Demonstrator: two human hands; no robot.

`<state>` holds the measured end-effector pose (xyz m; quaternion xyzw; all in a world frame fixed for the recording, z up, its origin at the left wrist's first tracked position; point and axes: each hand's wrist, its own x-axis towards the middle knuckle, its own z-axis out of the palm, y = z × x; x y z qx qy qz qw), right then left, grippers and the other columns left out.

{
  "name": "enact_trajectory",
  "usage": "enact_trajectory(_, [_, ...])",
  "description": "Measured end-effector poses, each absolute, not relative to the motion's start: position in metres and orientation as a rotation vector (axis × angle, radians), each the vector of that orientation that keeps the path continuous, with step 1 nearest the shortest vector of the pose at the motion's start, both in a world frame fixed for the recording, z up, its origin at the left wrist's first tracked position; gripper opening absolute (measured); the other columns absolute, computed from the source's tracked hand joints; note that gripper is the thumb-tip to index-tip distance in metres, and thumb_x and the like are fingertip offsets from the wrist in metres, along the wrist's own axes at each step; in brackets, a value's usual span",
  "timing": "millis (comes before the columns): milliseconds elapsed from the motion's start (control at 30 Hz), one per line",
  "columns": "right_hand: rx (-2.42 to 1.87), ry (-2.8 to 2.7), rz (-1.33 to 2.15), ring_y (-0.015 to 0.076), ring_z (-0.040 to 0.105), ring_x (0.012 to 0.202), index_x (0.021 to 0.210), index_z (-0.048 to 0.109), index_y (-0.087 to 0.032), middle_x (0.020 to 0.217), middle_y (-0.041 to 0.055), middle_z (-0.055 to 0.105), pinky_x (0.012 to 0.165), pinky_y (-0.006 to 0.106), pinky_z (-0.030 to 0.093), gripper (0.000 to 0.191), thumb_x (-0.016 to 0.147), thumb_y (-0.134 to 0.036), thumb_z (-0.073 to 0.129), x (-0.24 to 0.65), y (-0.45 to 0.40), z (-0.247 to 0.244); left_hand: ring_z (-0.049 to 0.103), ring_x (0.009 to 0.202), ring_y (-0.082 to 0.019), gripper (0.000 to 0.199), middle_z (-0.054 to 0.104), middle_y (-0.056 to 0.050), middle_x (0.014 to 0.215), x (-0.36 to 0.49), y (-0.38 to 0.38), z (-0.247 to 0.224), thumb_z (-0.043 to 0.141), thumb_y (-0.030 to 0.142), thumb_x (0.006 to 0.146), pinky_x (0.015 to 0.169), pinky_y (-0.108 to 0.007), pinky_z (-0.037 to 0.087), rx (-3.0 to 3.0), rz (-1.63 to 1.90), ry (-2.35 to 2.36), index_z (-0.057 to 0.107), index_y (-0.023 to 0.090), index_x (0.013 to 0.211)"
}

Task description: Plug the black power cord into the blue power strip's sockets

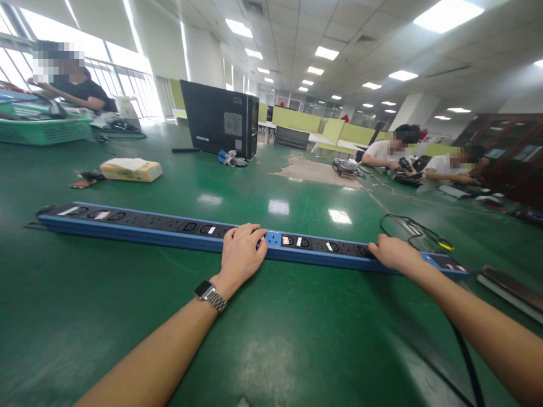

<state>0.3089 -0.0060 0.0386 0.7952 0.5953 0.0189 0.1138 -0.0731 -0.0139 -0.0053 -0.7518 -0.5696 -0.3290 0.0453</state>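
A long blue power strip (pixel 274 254) with black and blue sockets and small white labels lies across the green table. My left hand (pixel 242 249), with a watch on its wrist, is closed over the strip near its middle, its thumb beside a blue socket. Toward the strip's right end, my right hand (pixel 392 252) grips it with curled fingers; some fingertips are hidden behind it. A thick black cable (pixel 464 353) runs under my right forearm.
Behind the strip are a tissue pack (pixel 131 169), a black computer case (pixel 220 118) and blue-grey gloves (pixel 232 159). A green basket (pixel 46 131) stands at left, a coiled cable (pixel 413 226) at right. Co-workers sit at the table's far left and far right.
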Motion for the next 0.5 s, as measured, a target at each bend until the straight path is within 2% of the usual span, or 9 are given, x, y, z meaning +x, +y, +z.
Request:
enact_trajectory(167, [2.455, 1.669, 0.084, 0.0356, 0.066, 0.095, 0.11, 0.057, -0.005, 0.106, 0.0288, 0.065, 0.078, 0.045, 0.05, 0.051, 0.09, -0.043, 0.03, 0.294, -0.018, 0.036, 0.053, 0.119, -0.023, 0.03, 0.065, -0.004, 0.123, -0.073, -0.014, -0.005, 0.045, 0.027, 0.09, 0.101, -0.043, 0.032, -2.3, -1.003, -1.748, 0.068, 0.027, 0.109])
enact_trajectory(500, [2.393, 1.683, 0.054, 0.0357, 0.065, 0.098, 0.11, 0.061, -0.005, 0.111, 0.0275, 0.065, 0.079, 0.045, 0.05, 0.052, 0.089, -0.042, 0.032, 0.295, -0.012, 0.043, 0.052, 0.12, -0.023, 0.031, 0.065, -0.005, 0.123, -0.073, -0.016, -0.004, 0.044, 0.028, 0.091, 0.102, -0.044, 0.032, -2.312, -1.001, -1.746, 0.068, 0.026, 0.109])
